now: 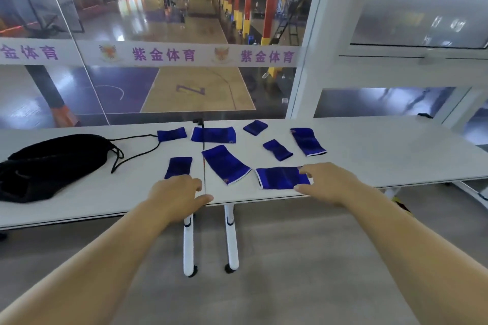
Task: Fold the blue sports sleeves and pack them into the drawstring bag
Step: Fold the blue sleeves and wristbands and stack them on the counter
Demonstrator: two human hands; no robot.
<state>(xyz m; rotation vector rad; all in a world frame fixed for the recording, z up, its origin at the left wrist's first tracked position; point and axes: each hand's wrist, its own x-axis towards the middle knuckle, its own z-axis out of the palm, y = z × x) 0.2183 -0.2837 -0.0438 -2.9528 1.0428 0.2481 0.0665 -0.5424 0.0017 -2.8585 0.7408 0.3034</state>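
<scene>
Several blue sports sleeves lie flat and spread over the white table [369, 145]. The black drawstring bag [50, 163] lies at the left, its cord [137, 150] trailing toward the sleeves. My right hand [327, 182] is at the right end of the nearest sleeve [280, 178], fingers over its top edge and thumb at its lower edge. My left hand [179, 194] hovers with relaxed fingers at the table's front edge, just below a smaller sleeve [178, 166] and holding nothing. A larger sleeve [224, 163] lies tilted between the two hands.
Two white tables meet at a seam [203, 161] running between my hands. White table legs [232, 240] stand below the front edge. A glass wall rises behind the table, with a basketball court beyond it.
</scene>
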